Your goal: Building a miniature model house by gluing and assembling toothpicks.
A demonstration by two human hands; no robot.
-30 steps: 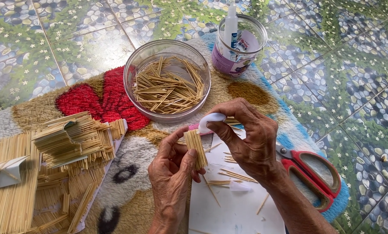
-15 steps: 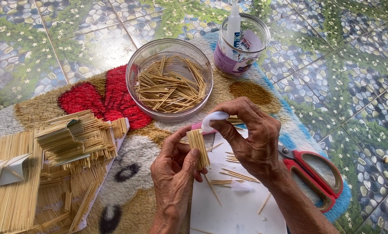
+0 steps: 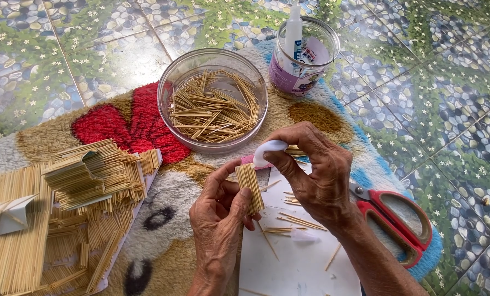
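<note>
My left hand pinches a small flat bundle of short bamboo sticks, held upright above a white sheet. My right hand grips a small white-and-pink tool whose tip sits just above and to the right of the bundle's top end. Several loose sticks lie on the sheet under both hands. Just beyond the hands stands a clear round bowl holding several more cut sticks.
Red-handled scissors lie to the right on a patterned rug. A clear jar with a white bottle in it stands at the back. Stacked stick panels and bundles fill the left side, with a white folded piece. Tiled floor surrounds the rug.
Both hands stay close together over the sheet; the view has shifted slightly, and the bundle and tool have hardly moved.
</note>
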